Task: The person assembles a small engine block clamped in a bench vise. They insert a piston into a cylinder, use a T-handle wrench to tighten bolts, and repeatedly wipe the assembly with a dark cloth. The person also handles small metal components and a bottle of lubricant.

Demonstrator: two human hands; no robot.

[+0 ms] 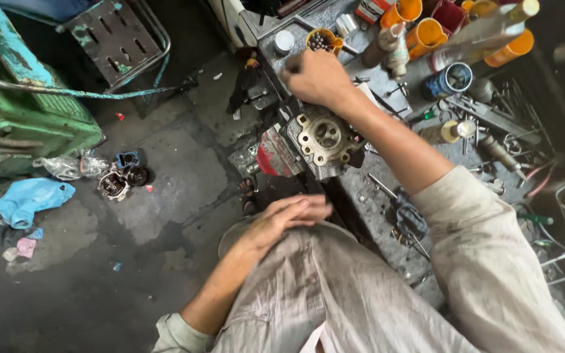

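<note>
A grey metal engine part (325, 138) with round holes and a red side lies at the edge of a dirty metal workbench (387, 196). My right hand (315, 77) reaches over it toward the bench's far end, fingers curled near a small orange cup of dark bits (322, 40); whether it holds anything is hidden. My left hand (289, 216) rests flat on my knee, fingers together, holding nothing.
Orange cups (425, 33), a blue tin (449, 80), bottles and several loose tools crowd the bench's right side. A green machine (14, 104) stands at left. A small engine part (116, 183) and blue plastic bag (31, 199) lie on the concrete floor.
</note>
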